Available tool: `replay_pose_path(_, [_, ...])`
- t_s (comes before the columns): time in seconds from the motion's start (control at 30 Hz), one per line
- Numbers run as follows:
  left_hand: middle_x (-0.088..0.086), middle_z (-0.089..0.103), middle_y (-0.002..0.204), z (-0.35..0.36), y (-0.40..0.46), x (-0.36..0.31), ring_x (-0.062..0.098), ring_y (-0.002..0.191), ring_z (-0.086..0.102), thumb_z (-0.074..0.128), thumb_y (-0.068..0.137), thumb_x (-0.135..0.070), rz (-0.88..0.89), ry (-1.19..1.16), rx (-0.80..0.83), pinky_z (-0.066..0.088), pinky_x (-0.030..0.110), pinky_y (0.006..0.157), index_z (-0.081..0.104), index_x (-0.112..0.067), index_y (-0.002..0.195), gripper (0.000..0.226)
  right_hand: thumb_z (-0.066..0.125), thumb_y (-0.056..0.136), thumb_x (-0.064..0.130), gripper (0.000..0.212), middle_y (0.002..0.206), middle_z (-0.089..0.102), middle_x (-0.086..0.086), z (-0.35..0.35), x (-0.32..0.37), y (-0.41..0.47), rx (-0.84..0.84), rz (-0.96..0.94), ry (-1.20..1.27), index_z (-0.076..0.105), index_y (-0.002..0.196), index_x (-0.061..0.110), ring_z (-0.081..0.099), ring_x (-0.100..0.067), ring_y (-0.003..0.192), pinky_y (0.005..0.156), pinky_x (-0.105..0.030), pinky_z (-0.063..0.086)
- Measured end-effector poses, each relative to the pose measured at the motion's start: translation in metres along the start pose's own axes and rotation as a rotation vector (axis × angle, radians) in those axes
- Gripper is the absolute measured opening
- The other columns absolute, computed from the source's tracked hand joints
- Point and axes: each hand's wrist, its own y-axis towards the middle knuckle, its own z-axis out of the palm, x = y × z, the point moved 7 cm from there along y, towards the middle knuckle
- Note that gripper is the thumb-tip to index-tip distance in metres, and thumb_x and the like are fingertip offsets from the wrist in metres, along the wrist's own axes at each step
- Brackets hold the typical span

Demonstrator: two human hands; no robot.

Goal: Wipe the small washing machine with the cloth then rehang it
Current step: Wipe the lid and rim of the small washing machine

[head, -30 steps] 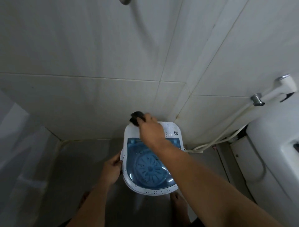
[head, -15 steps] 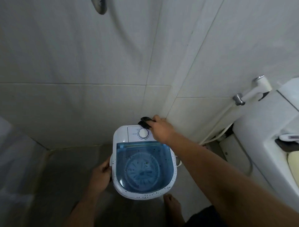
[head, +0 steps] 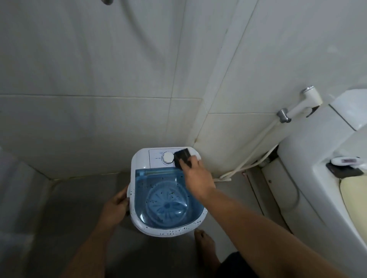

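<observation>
A small white washing machine with a blue see-through lid stands on the grey floor in the tiled corner. Dark specks dot its white rim. My right hand presses a dark cloth onto the back control panel, just right of the round white dial. My left hand grips the machine's left side, with the fingers curled around its edge.
A white toilet fills the right side, with a spray hose on the wall and its tubing trailing to the floor beside the machine. My bare foot stands just in front of the machine. A shower hose hangs at the top.
My right hand has brought the cloth from the back rim forward onto the control panel beside the dial. My left hand keeps its hold on the left side. The view has shifted.
</observation>
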Motion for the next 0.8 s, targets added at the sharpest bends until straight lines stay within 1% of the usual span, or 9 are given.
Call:
replay_pose_path(0.07, [0.004, 0.07, 0.12, 0.001, -0.001, 0.0, 0.023, 0.103, 0.068, 0.053, 0.098, -0.007, -0.009, -0.017, 0.007, 0.055, 0.041, 0.09, 0.058, -0.033, 0.134, 0.045, 0.066, 0.085, 0.011, 0.07, 0.127, 0.046, -0.014, 0.006, 0.0, -0.029, -0.002, -0.058, -0.018, 0.043, 0.15, 0.022, 0.052, -0.033, 0.104, 0.069, -0.045, 0.057])
replay_pose_path(0.13, [0.005, 0.068, 0.118, 0.001, -0.003, -0.001, 0.024, 0.101, 0.068, 0.051, 0.099, -0.006, -0.016, -0.022, 0.015, 0.055, 0.037, 0.086, 0.057, -0.03, 0.136, 0.045, 0.059, 0.091, 0.014, 0.06, 0.126, 0.045, -0.011, 0.001, -0.012, -0.035, 0.036, -0.044, 0.024, 0.044, 0.147, 0.027, 0.053, -0.032, 0.103, 0.074, -0.047, 0.058])
replay_pose_path(0.23, [0.004, 0.069, 0.115, 0.002, -0.006, -0.005, 0.023, 0.099, 0.068, 0.05, 0.1, -0.007, -0.021, 0.013, 0.04, 0.055, 0.037, 0.083, 0.055, -0.035, 0.136, 0.046, 0.051, 0.097, 0.016, 0.046, 0.123, 0.045, -0.008, -0.024, -0.038, -0.008, -0.042, 0.131, 0.186, 0.05, 0.141, 0.028, 0.054, -0.031, 0.101, 0.08, -0.046, 0.057])
replay_pose_path(0.33, [0.006, 0.07, 0.116, 0.001, -0.005, -0.006, 0.024, 0.1, 0.068, 0.052, 0.099, -0.007, -0.009, 0.042, 0.026, 0.054, 0.043, 0.09, 0.055, -0.041, 0.131, 0.047, 0.051, 0.097, 0.012, 0.048, 0.127, 0.044, -0.01, -0.034, -0.039, 0.02, -0.086, 0.265, 0.248, 0.049, 0.143, 0.026, 0.05, -0.032, 0.108, 0.083, -0.042, 0.054])
replay_pose_path(0.43, [0.007, 0.067, 0.118, 0.001, -0.004, -0.005, 0.025, 0.101, 0.066, 0.052, 0.099, -0.01, -0.016, 0.047, -0.005, 0.055, 0.038, 0.084, 0.053, -0.033, 0.138, 0.046, 0.056, 0.091, 0.009, 0.06, 0.134, 0.039, -0.015, -0.012, -0.004, 0.023, 0.02, 0.13, 0.148, 0.042, 0.148, 0.022, 0.047, -0.036, 0.113, 0.084, -0.048, 0.055])
replay_pose_path(0.53, [0.012, 0.065, 0.126, 0.003, -0.004, -0.005, 0.024, 0.098, 0.066, 0.052, 0.099, -0.009, -0.018, 0.024, -0.001, 0.053, 0.04, 0.089, 0.053, -0.029, 0.139, 0.045, 0.057, 0.092, 0.01, 0.06, 0.133, 0.042, -0.014, -0.001, -0.01, 0.007, -0.079, -0.011, 0.104, 0.042, 0.149, 0.023, 0.051, -0.034, 0.105, 0.077, -0.047, 0.058])
replay_pose_path(0.57, [0.012, 0.065, 0.126, 0.003, -0.005, -0.007, 0.024, 0.096, 0.065, 0.051, 0.099, -0.007, -0.008, 0.013, -0.007, 0.052, 0.038, 0.089, 0.053, -0.027, 0.14, 0.045, 0.057, 0.092, 0.01, 0.059, 0.131, 0.044, -0.013, 0.001, -0.028, 0.011, -0.102, 0.026, 0.102, 0.044, 0.147, 0.024, 0.052, -0.033, 0.103, 0.078, -0.046, 0.058])
replay_pose_path(0.7, [0.006, 0.066, 0.115, 0.004, -0.006, -0.005, 0.013, 0.082, 0.066, 0.049, 0.099, -0.003, -0.007, 0.004, -0.03, 0.05, 0.036, 0.089, 0.053, -0.025, 0.139, 0.046, 0.053, 0.091, 0.014, 0.04, 0.121, 0.056, -0.013, 0.007, -0.101, 0.025, -0.043, 0.541, 0.381, 0.06, 0.13, 0.015, 0.063, -0.035, 0.096, 0.089, -0.044, 0.056])
replay_pose_path(0.8, [0.009, 0.068, 0.12, 0.001, -0.003, -0.003, 0.015, 0.087, 0.068, 0.051, 0.099, -0.008, -0.022, 0.006, -0.026, 0.052, 0.038, 0.091, 0.054, -0.03, 0.138, 0.045, 0.051, 0.096, 0.017, 0.046, 0.127, 0.046, -0.01, 0.008, -0.074, 0.021, -0.106, 0.371, 0.347, 0.052, 0.142, 0.024, 0.056, -0.033, 0.103, 0.089, -0.046, 0.055])
